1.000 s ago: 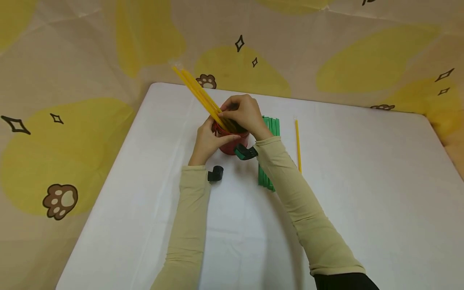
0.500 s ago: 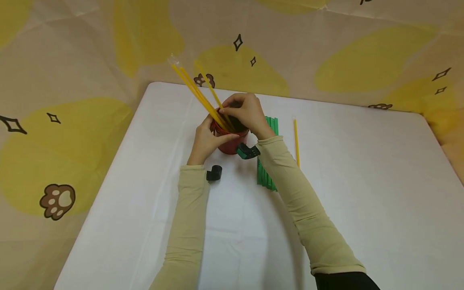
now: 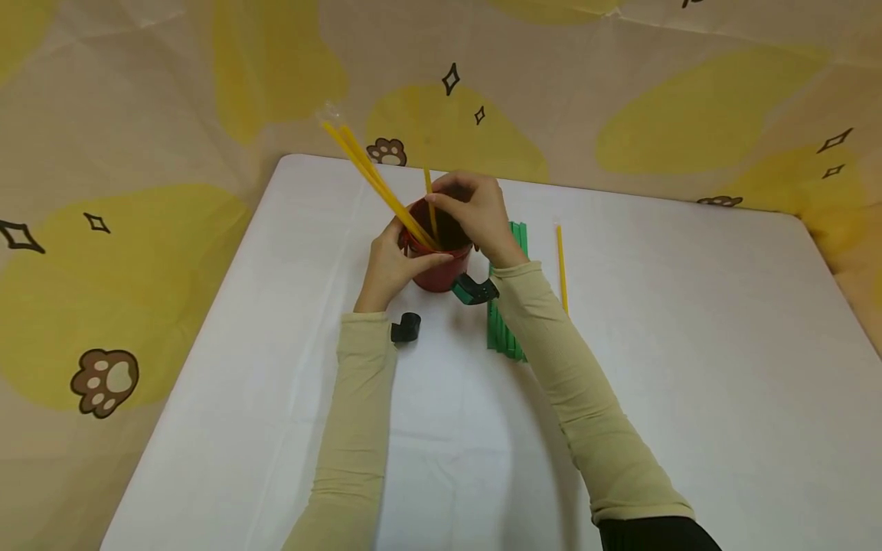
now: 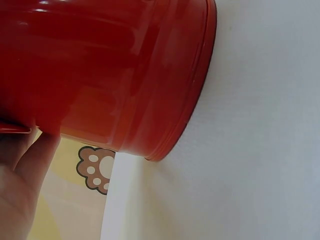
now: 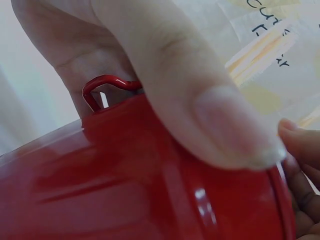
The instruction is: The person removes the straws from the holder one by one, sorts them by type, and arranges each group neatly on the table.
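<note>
A long beige sleeve [image 3: 351, 413] covers the left forearm and a second beige sleeve [image 3: 575, 390] the right one, each with a small dark device by its wrist. Under the right sleeve, a row of slim green sticks [image 3: 506, 337] lies flat on the white surface [image 3: 689, 344], side by side, long axes running near to far; the forearm hides part of them. To their right, a single thin yellow straw [image 3: 562, 268] lies with its long axis also near to far, its near end hidden by the sleeve.

Left of the green sticks, towards the far edge, is a round red glossy bucket [image 3: 441, 275], its opening facing up. The left hand [image 3: 393, 268] grips it from the left, thumb along the near side below the rim and the other fingers curved round the left wall.

The right hand [image 3: 475, 214] is above the bucket's right side, thumb and forefinger closed in a pinch on one slender yellow straw [image 3: 428, 182]. That straw stands nearly upright, lower end inside the bucket, top pointing up and far. Beside it, a bunch of yellow straws [image 3: 383, 189] slants out of the bucket, tops pointing far and left.

Beyond hangs a beige cloth [image 3: 572, 92] with yellow patches and brown paw prints.
</note>
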`<state>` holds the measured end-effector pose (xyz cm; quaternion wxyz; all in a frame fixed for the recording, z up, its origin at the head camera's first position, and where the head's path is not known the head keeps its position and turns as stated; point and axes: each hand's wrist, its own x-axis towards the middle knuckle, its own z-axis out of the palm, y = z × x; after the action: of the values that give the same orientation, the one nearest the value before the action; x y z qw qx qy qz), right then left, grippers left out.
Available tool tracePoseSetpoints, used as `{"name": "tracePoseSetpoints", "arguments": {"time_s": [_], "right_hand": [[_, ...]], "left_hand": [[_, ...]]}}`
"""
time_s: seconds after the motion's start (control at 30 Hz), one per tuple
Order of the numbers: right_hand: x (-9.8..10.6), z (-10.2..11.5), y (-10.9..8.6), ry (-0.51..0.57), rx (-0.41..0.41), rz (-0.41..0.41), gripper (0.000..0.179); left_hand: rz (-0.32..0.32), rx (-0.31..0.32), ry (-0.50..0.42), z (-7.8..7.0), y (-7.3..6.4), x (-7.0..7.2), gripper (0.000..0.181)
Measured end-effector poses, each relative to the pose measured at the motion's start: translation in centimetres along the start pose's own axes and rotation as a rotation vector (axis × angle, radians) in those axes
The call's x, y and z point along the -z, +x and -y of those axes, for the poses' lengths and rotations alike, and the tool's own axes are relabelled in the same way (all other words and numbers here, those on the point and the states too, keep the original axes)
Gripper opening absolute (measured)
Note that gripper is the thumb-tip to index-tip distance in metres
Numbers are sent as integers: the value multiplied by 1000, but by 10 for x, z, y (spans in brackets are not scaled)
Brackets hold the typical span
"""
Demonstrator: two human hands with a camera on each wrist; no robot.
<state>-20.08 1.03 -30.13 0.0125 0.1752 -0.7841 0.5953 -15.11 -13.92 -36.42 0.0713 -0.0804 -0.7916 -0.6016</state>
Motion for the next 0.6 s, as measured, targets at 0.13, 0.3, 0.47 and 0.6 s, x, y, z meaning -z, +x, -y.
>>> {"name": "tracePoseSetpoints", "arguments": {"time_s": [0.13, 0.3, 0.47, 0.6], "right_hand": [[3, -1, -3, 18, 32, -59, 17], [9, 2, -7, 70, 50, -126, 18], [14, 8, -11, 159, 64, -185, 16], [17, 11, -14, 212, 102, -228, 14]], "left_hand": [[13, 15, -16, -1, 0, 0, 75], [17, 18, -40, -1, 0, -1, 76], [11, 18, -49, -1, 0, -1, 78], [7, 25, -44, -1, 0, -1, 79]]}}
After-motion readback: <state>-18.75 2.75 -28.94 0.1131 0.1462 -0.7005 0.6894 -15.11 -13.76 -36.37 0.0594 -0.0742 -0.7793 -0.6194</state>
